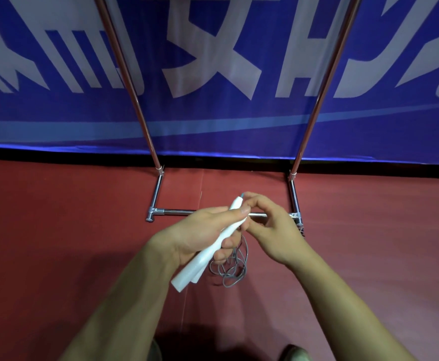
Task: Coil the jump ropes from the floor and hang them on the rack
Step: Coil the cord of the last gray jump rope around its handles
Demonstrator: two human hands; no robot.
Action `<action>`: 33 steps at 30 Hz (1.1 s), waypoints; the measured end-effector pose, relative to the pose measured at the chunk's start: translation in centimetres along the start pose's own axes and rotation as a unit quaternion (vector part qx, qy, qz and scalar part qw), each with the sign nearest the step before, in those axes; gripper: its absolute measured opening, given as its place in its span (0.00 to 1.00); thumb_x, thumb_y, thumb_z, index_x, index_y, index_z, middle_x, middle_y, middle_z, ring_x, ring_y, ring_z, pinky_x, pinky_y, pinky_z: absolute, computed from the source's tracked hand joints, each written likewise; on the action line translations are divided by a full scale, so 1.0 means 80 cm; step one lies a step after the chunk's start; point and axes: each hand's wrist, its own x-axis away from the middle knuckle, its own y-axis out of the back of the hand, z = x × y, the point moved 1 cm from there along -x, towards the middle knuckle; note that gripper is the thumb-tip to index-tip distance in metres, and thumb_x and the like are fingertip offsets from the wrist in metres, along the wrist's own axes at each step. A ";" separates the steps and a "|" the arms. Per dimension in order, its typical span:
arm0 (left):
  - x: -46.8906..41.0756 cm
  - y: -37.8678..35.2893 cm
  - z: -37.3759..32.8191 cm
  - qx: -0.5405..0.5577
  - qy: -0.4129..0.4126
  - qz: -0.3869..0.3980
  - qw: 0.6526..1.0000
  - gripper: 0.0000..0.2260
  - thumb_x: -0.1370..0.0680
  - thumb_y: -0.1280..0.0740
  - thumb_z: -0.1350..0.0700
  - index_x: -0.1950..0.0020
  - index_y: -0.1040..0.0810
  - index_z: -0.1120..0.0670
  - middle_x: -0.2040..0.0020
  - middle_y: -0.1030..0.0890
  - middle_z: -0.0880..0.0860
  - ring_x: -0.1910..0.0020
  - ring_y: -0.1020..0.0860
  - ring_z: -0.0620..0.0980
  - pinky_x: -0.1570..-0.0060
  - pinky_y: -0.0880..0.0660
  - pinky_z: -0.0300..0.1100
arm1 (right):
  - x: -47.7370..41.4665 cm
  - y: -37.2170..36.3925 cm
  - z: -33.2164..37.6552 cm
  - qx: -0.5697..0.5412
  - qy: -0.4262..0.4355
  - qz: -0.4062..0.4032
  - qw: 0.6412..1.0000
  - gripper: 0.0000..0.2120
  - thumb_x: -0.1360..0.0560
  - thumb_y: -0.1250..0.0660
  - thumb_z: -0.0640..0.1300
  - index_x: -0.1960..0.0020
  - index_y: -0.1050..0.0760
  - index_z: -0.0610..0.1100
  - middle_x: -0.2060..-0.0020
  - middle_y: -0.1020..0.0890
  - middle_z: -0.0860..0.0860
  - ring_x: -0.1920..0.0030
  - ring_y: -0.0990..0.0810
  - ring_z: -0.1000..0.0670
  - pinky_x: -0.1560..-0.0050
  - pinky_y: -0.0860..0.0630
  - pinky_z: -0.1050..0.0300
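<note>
**Jump rope being gripped in both hands in front of the rack**

The upper part of the view is being filled by a blue banner (213,74) with large white characters, which is hanging down to the floor line. Below it, the ground is being covered by a dark red floor (56,243).

A chromed rack (176,211) is being stood on that floor, just in front of the banner. Its two uprights are being carried up out of the top of the view, and its low base bars are being laid out in a U shape that opens toward the banner.

Two bare forearms are being reached forward from the bottom edge, and the hands are being brought together over the rack's front base bar. The left grip (200,235) is being kept closed round the jump rope (208,254): its two white handles (187,276) are being clasped side by side, with the thumb being laid across the upper one. The handles are being held tilted, with their butt ends pointing down and to the left.

The right grip (273,230) is being curled, and its fingertips (249,200) are being pinched at the upper handle's tip, where the cord is coming out. Loose grey loops of the cord (232,272) are being left to hang under the left fingers. Whether they are touching the floor cannot be told.
</note>
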 end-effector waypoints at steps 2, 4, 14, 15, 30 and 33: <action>0.008 0.001 -0.002 0.016 0.007 0.050 0.999 0.15 0.23 0.34 0.43 0.55 0.27 0.55 0.73 0.34 0.52 0.80 0.35 0.47 0.77 0.35 0.37 | -0.001 -0.002 0.006 -0.017 0.004 0.033 0.999 0.11 0.24 0.32 0.35 0.54 0.19 0.50 0.38 0.19 0.55 0.36 0.22 0.56 0.34 0.29 0.60; 0.014 0.006 -0.003 0.021 0.023 0.094 0.995 0.16 0.23 0.34 0.42 0.59 0.28 0.54 0.72 0.35 0.52 0.80 0.35 0.46 0.77 0.35 0.36 | -0.002 -0.001 0.016 -0.078 0.005 0.013 0.997 0.10 0.20 0.35 0.36 0.58 0.19 0.42 0.53 0.15 0.48 0.50 0.17 0.49 0.45 0.24 0.58; 0.013 0.033 0.005 -0.064 0.043 -0.012 0.997 0.09 0.21 0.29 0.53 0.55 0.28 0.52 0.71 0.32 0.52 0.76 0.37 0.47 0.76 0.39 0.38 | -0.007 0.005 0.029 -0.138 -0.147 -0.049 0.978 0.17 0.19 0.39 0.57 0.48 0.15 0.49 0.64 0.23 0.50 0.67 0.26 0.52 0.62 0.26 0.61; 0.011 0.034 0.007 -0.077 0.027 -0.031 0.996 0.08 0.21 0.30 0.53 0.54 0.28 0.52 0.70 0.31 0.51 0.76 0.36 0.47 0.76 0.39 0.38 | -0.011 0.005 0.027 -0.144 -0.151 -0.078 0.975 0.12 0.18 0.37 0.49 0.51 0.17 0.46 0.66 0.25 0.49 0.70 0.29 0.51 0.67 0.29 0.58; -0.025 0.024 0.011 -0.189 -0.141 -0.253 0.938 0.14 0.17 0.36 0.45 0.59 0.29 0.51 0.76 0.31 0.44 0.76 0.34 0.44 0.74 0.37 0.39 | -0.001 -0.019 0.021 0.205 -0.024 0.118 0.971 0.12 0.16 0.43 0.49 0.53 0.24 0.48 0.66 0.23 0.54 0.65 0.26 0.54 0.59 0.28 0.54; -0.031 0.034 0.026 -0.324 -0.126 -0.286 0.893 0.18 0.18 0.38 0.42 0.63 0.30 0.50 0.70 0.26 0.44 0.68 0.29 0.42 0.67 0.34 0.38 | 0.005 -0.030 0.024 0.315 0.019 0.156 0.936 0.13 0.17 0.44 0.54 0.57 0.30 0.51 0.61 0.21 0.50 0.60 0.26 0.45 0.55 0.26 0.46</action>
